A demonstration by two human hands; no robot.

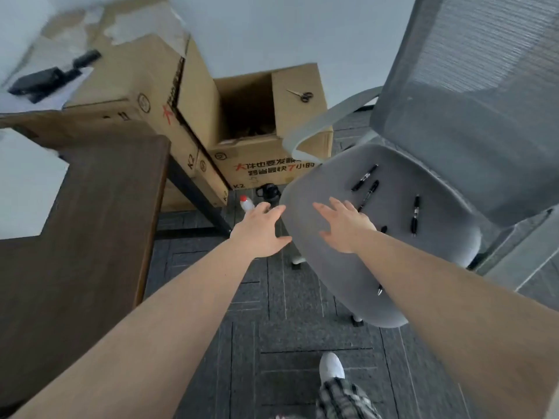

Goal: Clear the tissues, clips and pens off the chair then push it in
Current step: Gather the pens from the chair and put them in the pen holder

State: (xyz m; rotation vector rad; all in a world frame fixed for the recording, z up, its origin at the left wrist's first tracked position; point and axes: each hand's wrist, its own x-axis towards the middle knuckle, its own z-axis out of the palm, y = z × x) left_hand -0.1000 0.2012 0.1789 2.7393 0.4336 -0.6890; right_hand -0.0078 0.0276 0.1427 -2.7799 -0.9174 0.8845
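A grey office chair (393, 267) with a mesh back stands to the right. Several black pens lie on its seat: one (364, 177) near the back, one (369, 193) just beyond my fingers, one (416, 214) to the right. Another pen's tip (379, 289) pokes out from under my right forearm. My right hand (344, 226) hovers open over the seat's left part, fingers spread. My left hand (260, 229) is open too, just left of the seat's edge, above the floor. No tissues or clips show.
A dark wooden desk (90, 222) fills the left. Cardboard boxes (266, 158) are stacked behind, one open, with scissors (302, 95) on a flap. A bottle with a red cap (246, 202) and a dark cup (269, 192) stand on the grey carpet. My white shoe (331, 365) is below.
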